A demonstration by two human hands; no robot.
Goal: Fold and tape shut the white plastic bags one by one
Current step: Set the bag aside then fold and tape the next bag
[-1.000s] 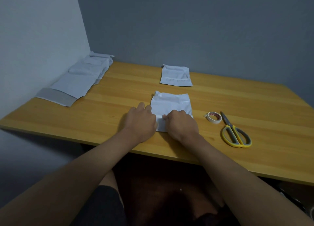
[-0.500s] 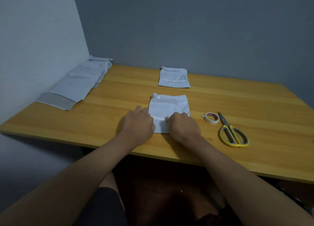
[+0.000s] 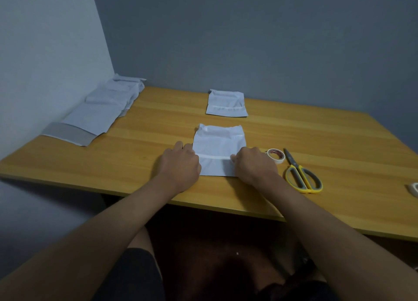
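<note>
Single head-worn wide view looks forward and down, close over the table (image 3: 294,131)

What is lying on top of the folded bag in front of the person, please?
A tape strip crosses the folded bag; left hand and right hand press its ends. Hands hide the bag's near corners.

Around the folded bag (image 3: 219,151) in the middle of the wooden table (image 3: 316,137), the way toward 12 o'clock is blocked by a second folded bag (image 3: 226,103). At 3 o'clock a tape roll (image 3: 276,156) and yellow-handled scissors (image 3: 300,174) lie close beside the right hand (image 3: 254,165). Bare wood lies at 9 o'clock beyond the left hand (image 3: 178,165), up to the stack of flat bags (image 3: 99,113) at 10 o'clock along the wall.
</note>
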